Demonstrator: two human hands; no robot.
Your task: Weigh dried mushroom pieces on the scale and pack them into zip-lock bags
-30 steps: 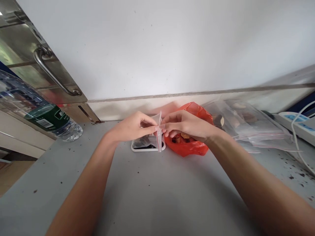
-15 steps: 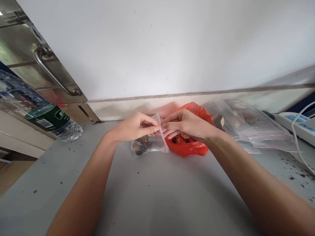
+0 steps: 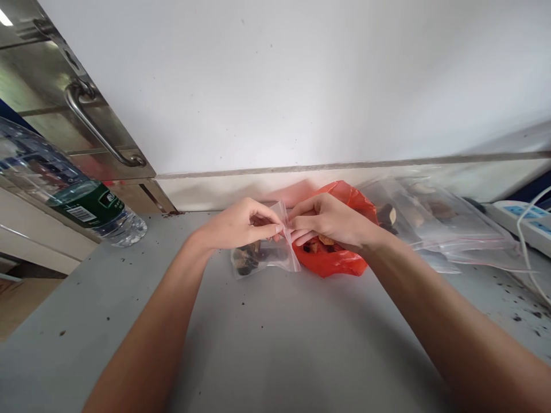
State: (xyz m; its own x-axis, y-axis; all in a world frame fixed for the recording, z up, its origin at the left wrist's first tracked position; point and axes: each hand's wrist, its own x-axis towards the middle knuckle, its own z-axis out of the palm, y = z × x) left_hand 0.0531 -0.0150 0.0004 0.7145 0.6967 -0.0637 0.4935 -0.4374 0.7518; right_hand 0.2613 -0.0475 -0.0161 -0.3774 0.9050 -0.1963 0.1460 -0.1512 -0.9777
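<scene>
A: Gripping what, with the left hand [image 3: 239, 225]?
B: Pinching the mouth of a small clear bag [image 3: 275, 258] between thumb and fingers.
A: And with the right hand [image 3: 333, 222]?
B: Pinching the same edge, just beside the left.
A: Where to look for that bag?
B: On the bench [image 3: 241, 361], mostly below the left hand, just beside the red bag [image 3: 333, 266]; impossible to tell whether touching it.
A: How far along, by judgement?
B: Past filling, apparently: already inside, dark and brown pieces [image 3: 248, 258]. Possibly left, the closing of the mouth; too hidden by fingers to tell. Also left, loose brown chunks [image 3: 321, 245] in the red bag.
A: Now count, moving outward.
B: Two hands, one pinched bag, with contents too blurred to number. One red bag, with several chunks, partly covered. Farther right, more clear bags [image 3: 469, 238], at least two, overlapping too much for a sure total. Beyond, one power strip [image 3: 523, 221] and one white cable [image 3: 525, 246]. Far left, one bottle [image 3: 92, 206] and one metal handle [image 3: 97, 129].
</scene>
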